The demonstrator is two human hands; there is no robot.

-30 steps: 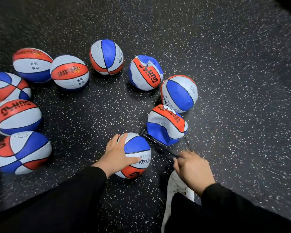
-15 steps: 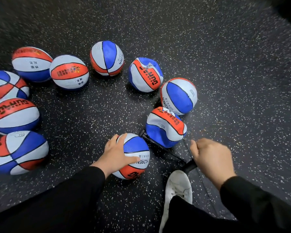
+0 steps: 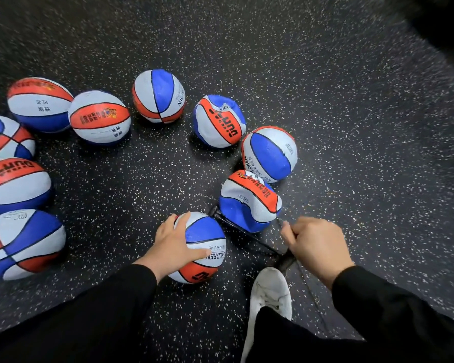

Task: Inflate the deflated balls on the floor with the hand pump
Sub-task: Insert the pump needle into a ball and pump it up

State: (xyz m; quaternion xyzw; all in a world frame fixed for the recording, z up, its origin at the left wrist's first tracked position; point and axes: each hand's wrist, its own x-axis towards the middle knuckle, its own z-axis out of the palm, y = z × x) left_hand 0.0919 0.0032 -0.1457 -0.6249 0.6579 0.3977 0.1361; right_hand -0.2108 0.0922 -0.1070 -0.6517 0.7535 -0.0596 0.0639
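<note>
Near the floor's (image 3: 325,100) bottom edge, your left hand (image 3: 173,244) lies spread over the ball (image 3: 203,247), steadying it; your right hand (image 3: 315,244) clenches the hand pump (image 3: 247,231). That ball looks light and rollable, so press from above. Open floor lies right; crumpled balls crowd ahead.

Flooring: black rubber-type floor surface (image 3: 325,100) with white and pale speckles throughout, extending across the whole view. One white lace-up sneaker (image 3: 269,297) stands on it at bottom centre, toe pointing away, below a black trouser leg (image 3: 286,339).
</note>
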